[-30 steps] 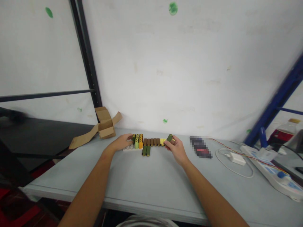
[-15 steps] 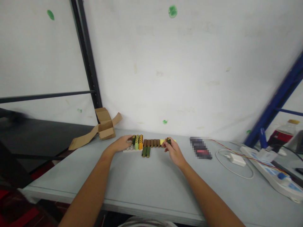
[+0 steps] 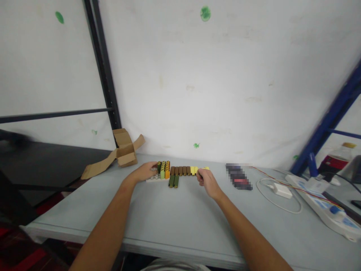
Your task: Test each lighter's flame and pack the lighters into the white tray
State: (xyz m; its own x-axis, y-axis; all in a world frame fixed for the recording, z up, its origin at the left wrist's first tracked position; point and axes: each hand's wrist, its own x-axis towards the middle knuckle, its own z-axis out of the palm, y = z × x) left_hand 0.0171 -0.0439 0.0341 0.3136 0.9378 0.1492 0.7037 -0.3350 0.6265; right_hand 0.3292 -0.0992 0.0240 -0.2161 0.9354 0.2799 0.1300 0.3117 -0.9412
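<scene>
At the left end of a white tray (image 3: 158,180) my left hand (image 3: 145,171) is curled, its fingers against the tray and the dark green pieces standing there. Several small lighter-like pieces stand upright in the tray, among them a light green row (image 3: 163,171) and an orange row (image 3: 167,172). My right hand (image 3: 207,178) is closed in a fist just right of the yellow lighters (image 3: 194,170). It hides the dark green lighter that showed in its fingers half a second ago. Brown lighters (image 3: 180,171) lie in a row between the hands, with two green lighters (image 3: 173,181) in front.
An opened cardboard box (image 3: 126,154) lies at the back left of the grey table (image 3: 180,222). On the right are a blurred-out dark object (image 3: 239,177), a white charger (image 3: 282,191) with its cable, a power strip (image 3: 324,207) and a drink bottle (image 3: 338,158).
My right hand has turned over and lowered slightly, so the dark green lighter in it no longer shows. More of the yellow lighters is visible. My left hand has stayed in place.
</scene>
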